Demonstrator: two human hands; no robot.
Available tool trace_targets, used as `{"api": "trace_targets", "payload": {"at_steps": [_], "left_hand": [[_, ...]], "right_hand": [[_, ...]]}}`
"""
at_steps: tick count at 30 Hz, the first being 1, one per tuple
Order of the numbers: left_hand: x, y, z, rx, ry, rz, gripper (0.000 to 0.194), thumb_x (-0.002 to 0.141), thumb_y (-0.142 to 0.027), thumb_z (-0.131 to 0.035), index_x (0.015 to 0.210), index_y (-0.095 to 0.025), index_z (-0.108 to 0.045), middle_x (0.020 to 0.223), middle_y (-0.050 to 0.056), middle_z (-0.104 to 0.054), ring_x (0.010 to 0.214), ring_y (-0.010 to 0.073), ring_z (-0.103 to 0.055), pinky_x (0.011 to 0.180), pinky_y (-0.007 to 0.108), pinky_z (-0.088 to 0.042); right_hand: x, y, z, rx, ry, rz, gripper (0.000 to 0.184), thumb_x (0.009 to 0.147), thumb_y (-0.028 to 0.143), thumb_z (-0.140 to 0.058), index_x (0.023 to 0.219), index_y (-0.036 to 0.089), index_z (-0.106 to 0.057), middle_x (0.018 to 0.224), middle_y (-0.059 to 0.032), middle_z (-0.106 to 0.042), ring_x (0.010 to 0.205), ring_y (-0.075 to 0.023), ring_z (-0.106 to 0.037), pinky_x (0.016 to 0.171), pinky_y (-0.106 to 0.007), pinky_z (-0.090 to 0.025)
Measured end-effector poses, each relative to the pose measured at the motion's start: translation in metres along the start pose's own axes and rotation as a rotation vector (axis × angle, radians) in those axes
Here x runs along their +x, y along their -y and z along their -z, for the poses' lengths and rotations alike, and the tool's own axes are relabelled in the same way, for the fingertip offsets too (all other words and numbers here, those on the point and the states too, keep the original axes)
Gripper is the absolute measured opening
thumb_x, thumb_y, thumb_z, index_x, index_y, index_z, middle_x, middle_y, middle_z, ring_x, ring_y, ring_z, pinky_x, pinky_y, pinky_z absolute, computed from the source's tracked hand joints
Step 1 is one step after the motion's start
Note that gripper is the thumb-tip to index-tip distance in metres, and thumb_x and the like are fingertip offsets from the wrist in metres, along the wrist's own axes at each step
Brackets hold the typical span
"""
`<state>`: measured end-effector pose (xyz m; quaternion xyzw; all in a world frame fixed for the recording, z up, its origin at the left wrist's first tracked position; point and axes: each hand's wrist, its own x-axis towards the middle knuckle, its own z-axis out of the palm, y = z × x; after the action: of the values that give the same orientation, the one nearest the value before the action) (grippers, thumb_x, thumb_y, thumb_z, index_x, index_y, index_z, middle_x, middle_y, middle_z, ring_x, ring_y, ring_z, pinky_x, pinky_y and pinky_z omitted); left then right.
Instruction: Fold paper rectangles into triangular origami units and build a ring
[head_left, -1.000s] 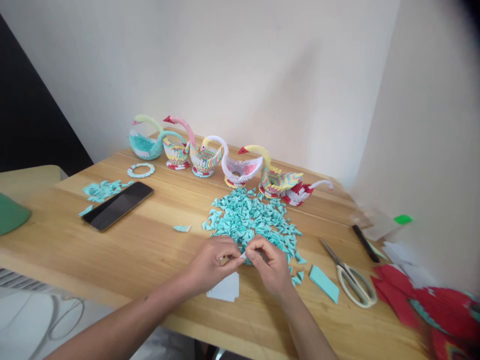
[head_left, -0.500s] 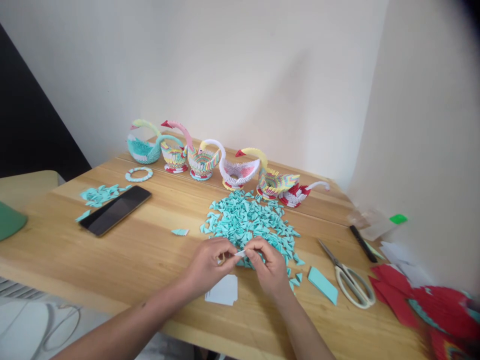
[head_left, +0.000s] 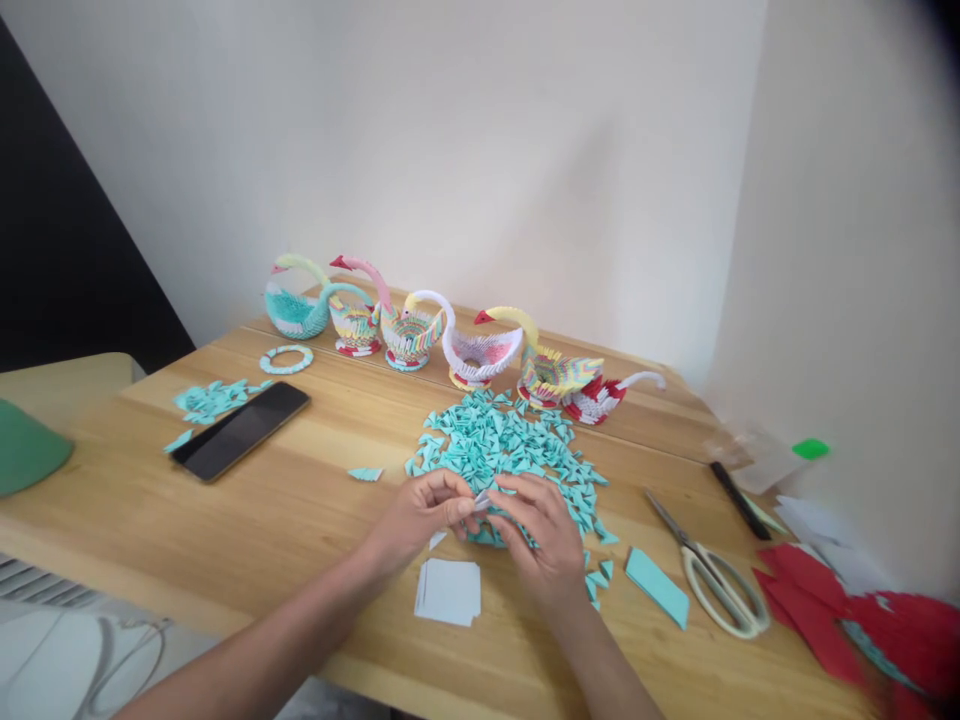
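Observation:
My left hand (head_left: pixel 421 518) and my right hand (head_left: pixel 541 536) meet over the near edge of a heap of small teal folded paper triangles (head_left: pixel 504 450). Both pinch one small pale paper piece (head_left: pixel 481 499) between their fingertips. A little stack of pale square paper sheets (head_left: pixel 448 592) lies on the wooden table (head_left: pixel 285 510) just in front of my hands. A teal paper strip (head_left: pixel 657 587) rests to the right of my right hand.
A row of modular paper swans (head_left: pixel 450 335) stands at the back. A black phone (head_left: pixel 240 443), a teal paper ring (head_left: pixel 286 359) and more teal pieces (head_left: pixel 211 399) lie at left. Scissors (head_left: pixel 714 581), a black pen (head_left: pixel 739 500) and red paper (head_left: pixel 832 620) lie at right.
My hands keep working the same small paper piece and have shifted slightly away from me. The view has tilted a little, so the table sits lower in the picture.

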<state>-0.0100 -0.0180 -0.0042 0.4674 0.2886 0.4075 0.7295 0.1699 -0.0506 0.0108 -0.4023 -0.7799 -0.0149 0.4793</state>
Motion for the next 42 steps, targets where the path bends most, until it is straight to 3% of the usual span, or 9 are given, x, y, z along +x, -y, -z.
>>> {"api": "trace_targets", "payload": {"at_steps": [5,9,12,15,23,27,35,42], "left_hand": [[0.0013,0.0002,0.0000,-0.024,-0.058,-0.012,0.043,0.065,-0.046,-0.078,0.081,-0.013,-0.057,0.069,0.002,-0.067,0.060,0.0115,-0.061,0.060,0.023,-0.047],[0.0013,-0.0023,-0.0017,0.042,-0.087,-0.030,0.043,0.066,-0.047,-0.075,0.091,-0.014,-0.061,0.077,0.002,-0.066,0.062,0.0115,-0.058,0.062,0.024,-0.046],[-0.0004,-0.0029,-0.0009,0.264,-0.097,-0.087,0.034,0.075,-0.046,-0.065,0.076,-0.012,-0.063,0.063,-0.001,-0.058,0.057,0.0098,-0.049,0.056,0.021,-0.039],[-0.0017,-0.0008,0.0020,0.471,-0.101,-0.129,0.037,0.080,-0.041,-0.057,0.056,-0.013,-0.055,0.052,-0.003,-0.045,0.051,0.0082,-0.039,0.051,0.020,-0.030],[0.0003,0.0051,0.0035,0.568,-0.149,-0.170,0.029,0.081,-0.033,-0.053,0.060,-0.013,-0.053,0.056,-0.003,-0.046,0.055,0.0096,-0.041,0.053,0.020,-0.030],[-0.0020,0.0045,0.0017,0.642,-0.149,-0.218,0.031,0.084,-0.033,-0.052,0.061,-0.013,-0.056,0.057,-0.002,-0.048,0.057,0.0103,-0.043,0.055,0.020,-0.032],[-0.0057,0.0004,-0.0003,0.641,-0.076,-0.163,0.030,0.085,-0.037,-0.055,0.075,-0.013,-0.069,0.069,0.002,-0.066,0.066,0.0149,-0.057,0.061,0.021,-0.041],[-0.0048,0.0017,-0.0031,0.639,-0.098,-0.139,0.028,0.079,-0.037,-0.063,0.067,-0.012,-0.067,0.060,0.000,-0.060,0.060,0.0131,-0.052,0.057,0.020,-0.038]], "right_hand": [[-0.0010,0.0016,-0.0025,0.027,0.029,0.028,0.020,0.085,0.010,-0.059,0.091,0.027,-0.067,0.083,-0.0035,-0.066,0.080,-0.0200,-0.060,0.073,-0.038,-0.051],[-0.0027,0.0003,-0.0032,0.015,0.118,0.057,0.022,0.085,0.006,-0.056,0.093,0.025,-0.065,0.084,-0.0043,-0.067,0.080,-0.0193,-0.058,0.071,-0.035,-0.050],[-0.0046,-0.0016,-0.0025,-0.059,0.119,0.083,0.023,0.086,0.006,-0.055,0.093,0.025,-0.066,0.083,-0.0039,-0.068,0.081,-0.0194,-0.057,0.072,-0.035,-0.050],[-0.0063,-0.0027,-0.0022,-0.092,0.137,0.114,0.024,0.086,0.006,-0.054,0.093,0.025,-0.067,0.084,-0.0036,-0.069,0.083,-0.0193,-0.057,0.074,-0.035,-0.050],[-0.0019,-0.0043,-0.0039,-0.120,0.178,0.117,0.022,0.089,0.013,-0.053,0.095,0.027,-0.069,0.093,-0.0050,-0.069,0.091,-0.0210,-0.057,0.081,-0.039,-0.050],[0.0002,-0.0061,-0.0048,0.042,0.143,-0.013,0.014,0.088,0.016,-0.057,0.088,0.025,-0.068,0.088,-0.0044,-0.069,0.087,-0.0204,-0.059,0.078,-0.038,-0.049],[-0.0020,-0.0010,-0.0054,0.368,0.196,-0.540,0.011,0.087,0.026,-0.058,0.077,0.021,-0.062,0.076,-0.0014,-0.066,0.071,-0.0156,-0.062,0.065,-0.026,-0.049],[-0.0023,0.0002,-0.0060,0.415,0.212,-0.669,0.010,0.082,0.028,-0.060,0.078,0.020,-0.062,0.073,-0.0007,-0.064,0.068,-0.0146,-0.059,0.063,-0.025,-0.046]]}}
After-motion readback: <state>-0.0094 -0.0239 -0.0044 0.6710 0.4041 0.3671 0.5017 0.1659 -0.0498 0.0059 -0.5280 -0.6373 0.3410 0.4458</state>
